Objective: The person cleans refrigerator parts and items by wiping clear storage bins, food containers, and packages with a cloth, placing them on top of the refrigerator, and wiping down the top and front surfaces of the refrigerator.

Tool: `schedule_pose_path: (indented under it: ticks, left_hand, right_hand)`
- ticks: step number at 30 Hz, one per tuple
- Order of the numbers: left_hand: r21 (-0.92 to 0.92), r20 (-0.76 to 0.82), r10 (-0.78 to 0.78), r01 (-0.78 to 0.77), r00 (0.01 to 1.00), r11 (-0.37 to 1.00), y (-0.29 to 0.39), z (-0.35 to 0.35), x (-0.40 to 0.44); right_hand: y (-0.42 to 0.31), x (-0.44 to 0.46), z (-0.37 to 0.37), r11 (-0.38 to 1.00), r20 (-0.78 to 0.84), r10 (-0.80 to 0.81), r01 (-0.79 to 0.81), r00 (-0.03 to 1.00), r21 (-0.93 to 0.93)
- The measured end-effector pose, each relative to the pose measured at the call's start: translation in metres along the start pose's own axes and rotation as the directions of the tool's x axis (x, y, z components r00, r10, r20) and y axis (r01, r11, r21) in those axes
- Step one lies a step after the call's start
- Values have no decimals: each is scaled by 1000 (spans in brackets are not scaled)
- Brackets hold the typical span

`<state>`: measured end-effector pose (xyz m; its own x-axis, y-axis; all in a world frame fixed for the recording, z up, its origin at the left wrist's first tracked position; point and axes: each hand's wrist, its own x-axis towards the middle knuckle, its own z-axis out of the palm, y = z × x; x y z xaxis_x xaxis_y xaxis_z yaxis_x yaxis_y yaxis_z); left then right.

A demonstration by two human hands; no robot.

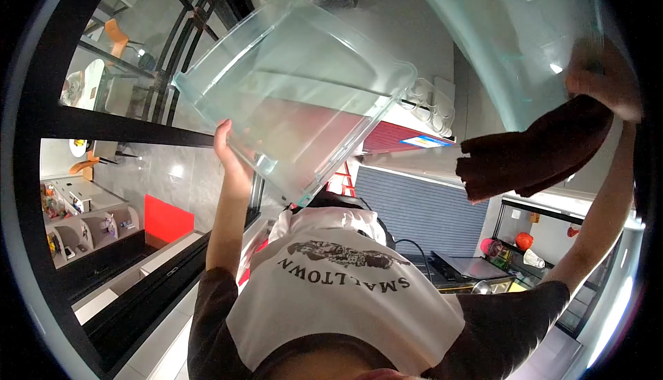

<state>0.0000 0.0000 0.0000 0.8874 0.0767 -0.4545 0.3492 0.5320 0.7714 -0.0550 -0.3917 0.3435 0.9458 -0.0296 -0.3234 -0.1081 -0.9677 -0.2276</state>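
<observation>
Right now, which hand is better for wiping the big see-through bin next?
Probably the right hand: it has the brown cloth. The left hand is at the edge of the see-through bin, so it could steady it.

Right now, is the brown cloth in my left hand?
No, the brown cloth is in your right hand; your left hand holds the clear bin.

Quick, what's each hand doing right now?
Left hand: closed on the edge of a clear bin.
Right hand: closed on a brown cloth; whether it also grips the larger clear plastic piece, I can't tell.
</observation>
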Motion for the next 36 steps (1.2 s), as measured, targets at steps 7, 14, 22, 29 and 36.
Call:
schedule_pose_path:
  ticks: [7,14,22,29,36]
  left_hand:
    - [-187,12,8,-6,1000,982,-21,13,10]
    - [-313,20,50,-41,999,949,-57,32,15]
    - [-308,-19,35,-39,999,951,-76,53,4]
    - [-200,95,71,-50,993,979,-102,40,13]
    - [-113,9,-24,25,1000,993,-95,36,-12]
  right_hand:
    - [18,-10,6,1000,13,-26,26,1000,-6]
    - [21,-12,6,991,64,53,-60,997,121]
    - [34,-15,3,981,136,47,-72,990,182]
    - [28,-14,9,984,-1,78,-77,997,159]
    - [-25,-10,-16,943,278,-207,116,938,312]
